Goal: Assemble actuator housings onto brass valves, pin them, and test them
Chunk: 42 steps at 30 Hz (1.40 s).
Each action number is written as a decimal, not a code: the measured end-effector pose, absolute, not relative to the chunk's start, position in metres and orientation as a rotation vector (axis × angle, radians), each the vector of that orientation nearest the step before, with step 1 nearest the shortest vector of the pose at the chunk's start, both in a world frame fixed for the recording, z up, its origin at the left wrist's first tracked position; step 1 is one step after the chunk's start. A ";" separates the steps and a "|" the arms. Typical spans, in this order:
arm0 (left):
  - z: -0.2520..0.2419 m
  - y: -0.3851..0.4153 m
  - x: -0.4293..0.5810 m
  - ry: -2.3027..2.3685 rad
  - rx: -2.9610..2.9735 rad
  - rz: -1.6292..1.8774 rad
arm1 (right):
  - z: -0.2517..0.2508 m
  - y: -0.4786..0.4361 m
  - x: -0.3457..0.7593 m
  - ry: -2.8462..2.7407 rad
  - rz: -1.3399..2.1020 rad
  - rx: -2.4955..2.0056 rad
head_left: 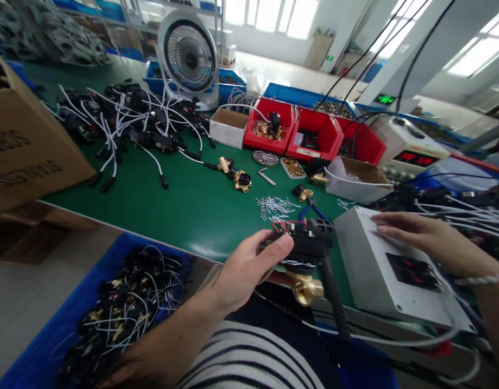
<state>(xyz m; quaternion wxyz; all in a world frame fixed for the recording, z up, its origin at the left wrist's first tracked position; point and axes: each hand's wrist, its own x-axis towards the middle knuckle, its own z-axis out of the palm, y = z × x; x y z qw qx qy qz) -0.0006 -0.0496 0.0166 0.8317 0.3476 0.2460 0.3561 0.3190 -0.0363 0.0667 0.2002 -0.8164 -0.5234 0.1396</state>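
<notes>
My left hand [241, 270] is closed around the one black-topped brass valve [304, 246], thumb on its plastic housing, holding it just over the near edge of the green surface [192, 216]. I judge it rigid and bottom-heavy, the brass slick and the thin red wires on top easy to snag, so the squared black housing is the place to grip. My right hand [411, 232] lies flat and open on the single white control box [366, 270] beside it, one blue plastic crate [38, 346] of wired valves sits by my left arm, and farther off I count at least three loose brass fittings [241, 181], three red plastic bins [314, 135] and one round white fan [188, 56].
</notes>
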 end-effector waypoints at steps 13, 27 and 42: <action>0.030 -0.054 -0.011 0.480 0.763 0.792 | 0.046 -0.042 0.317 -1.225 0.312 -2.374; 0.025 -0.056 -0.005 0.390 0.558 0.872 | 0.050 -0.043 0.308 -1.130 0.337 -2.424; 0.020 -0.055 -0.007 0.208 0.422 0.781 | 0.055 -0.042 0.305 -1.125 0.314 -2.440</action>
